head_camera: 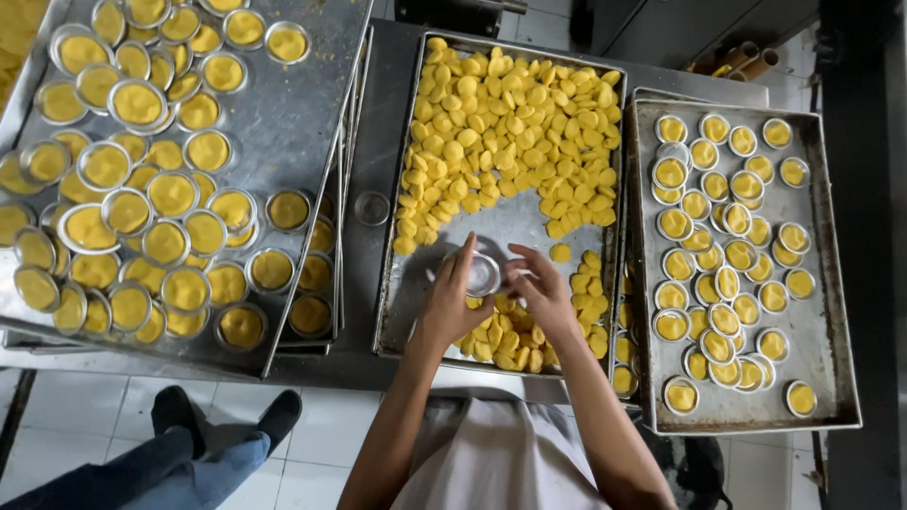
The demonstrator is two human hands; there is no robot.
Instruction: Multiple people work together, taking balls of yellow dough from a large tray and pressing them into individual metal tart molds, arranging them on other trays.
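My left hand (pixel 452 300) and my right hand (pixel 540 289) meet over the middle metal tray (pixel 397 321), both gripping a small round metal tart mould (pixel 483 275) between the fingertips. The mould looks empty, though fingers hide part of it. The tray beneath holds several small yellow dough discs (pixel 510 132), heaped at the far end and also under my wrists, with a bare patch in between.
A tray (pixel 831 378) on the right carries several small moulds lined with yellow dough. A large tray (pixel 283 123) on the left is piled with bigger filled moulds. Another person's legs and dark shoes (pixel 227 420) stand on the tiled floor at lower left.
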